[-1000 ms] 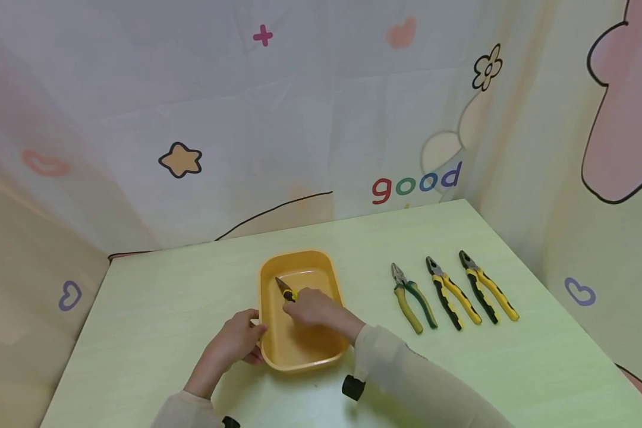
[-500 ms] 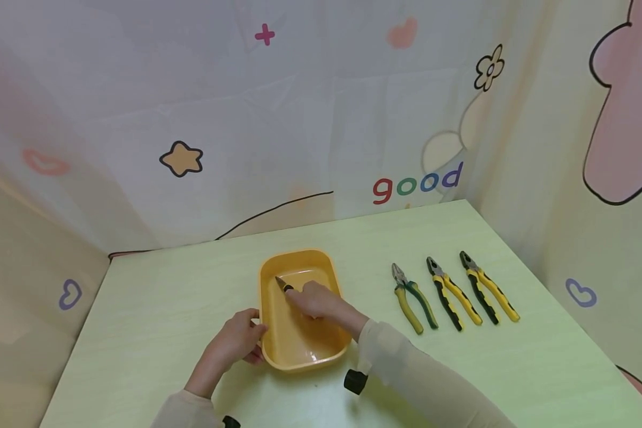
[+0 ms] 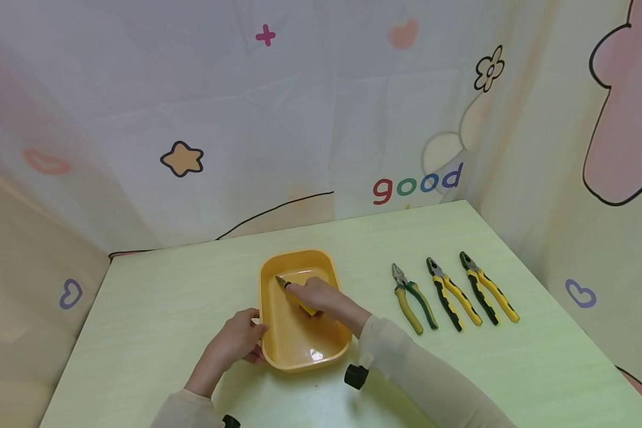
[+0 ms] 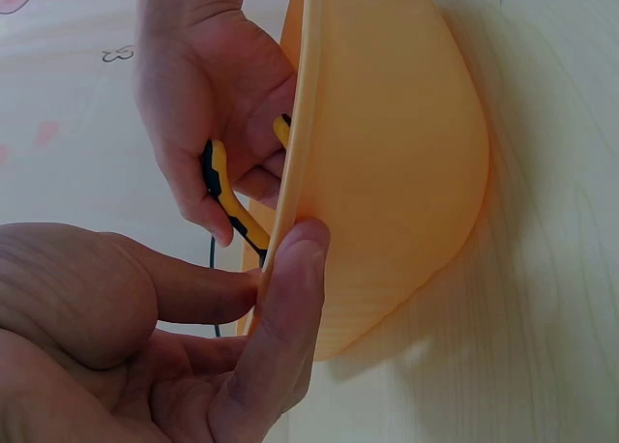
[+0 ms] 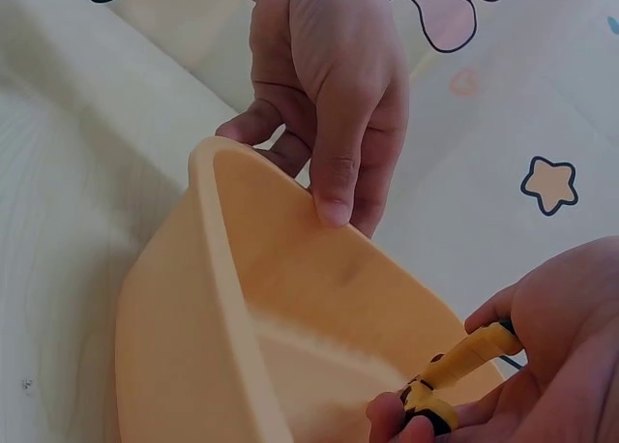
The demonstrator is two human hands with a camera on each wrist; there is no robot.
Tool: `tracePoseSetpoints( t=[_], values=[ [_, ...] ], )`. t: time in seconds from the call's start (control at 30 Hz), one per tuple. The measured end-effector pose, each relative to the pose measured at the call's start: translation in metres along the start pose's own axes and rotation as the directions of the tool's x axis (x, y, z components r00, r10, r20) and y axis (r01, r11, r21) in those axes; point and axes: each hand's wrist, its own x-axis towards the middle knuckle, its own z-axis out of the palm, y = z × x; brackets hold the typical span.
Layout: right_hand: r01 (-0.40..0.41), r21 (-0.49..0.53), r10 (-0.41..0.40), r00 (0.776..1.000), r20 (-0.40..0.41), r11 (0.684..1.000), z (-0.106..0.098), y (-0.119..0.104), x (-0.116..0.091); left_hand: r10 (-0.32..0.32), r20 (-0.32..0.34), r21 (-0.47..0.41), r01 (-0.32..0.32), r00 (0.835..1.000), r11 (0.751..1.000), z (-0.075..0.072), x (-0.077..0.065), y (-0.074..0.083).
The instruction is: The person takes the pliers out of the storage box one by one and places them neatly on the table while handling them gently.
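Observation:
A yellow-orange plastic basin (image 3: pixel 291 351) stands on the table. My left hand (image 3: pixel 239 337) pinches its left rim between thumb and fingers, as the left wrist view shows with the basin wall (image 4: pixel 397 153) beside the thumb. My right hand (image 3: pixel 323 295) is over the inside of the basin and grips pliers with yellow and black handles (image 3: pixel 308 310). Their pointed dark jaws stick out past the fingers toward the basin's far left. In the right wrist view the handles (image 5: pixel 469 361) sit in the curled right fingers; the palm hides part of the tool.
Three pliers lie in a row right of the basin: one green-handled pair (image 3: pixel 413 300), then a yellow and black pair (image 3: pixel 452 294) and another yellow and black pair (image 3: pixel 488 287). Printed curtains (image 3: pixel 278 119) hang behind and at both sides of the pale green table (image 3: pixel 182 297).
My right hand has shifted slightly up and right over the basin, and a yellow handle now shows below it. The left hand and the basin have stayed put.

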Motion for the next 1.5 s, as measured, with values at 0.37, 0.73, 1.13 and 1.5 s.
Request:
tracePoseSetpoints(
  t=[0.37,0.73,1.13,1.5],
  values=[
    [0.001,0.065,-0.003,1.000,0.019,0.998,-0.001,0.002,0.000,-0.005,0.005,0.022,0.005,1.000,1.000,0.000,0.001,0.002],
    [0.000,0.175,-0.005,1.000,0.030,0.985,-0.004,0.000,-0.006,0.005,0.007,0.017,-0.005,1.000,1.000,0.000,0.001,0.002],
    [0.040,0.289,-0.059,0.997,0.058,0.957,-0.013,-0.009,-0.018,-0.005,0.002,0.023,0.005,1.000,1.000,0.000,0.002,0.002],
    [0.057,0.325,-0.086,0.994,0.075,0.944,-0.019,-0.017,-0.030,-0.015,0.003,0.030,0.015,1.000,0.999,0.002,0.003,-0.001]
  ],
)
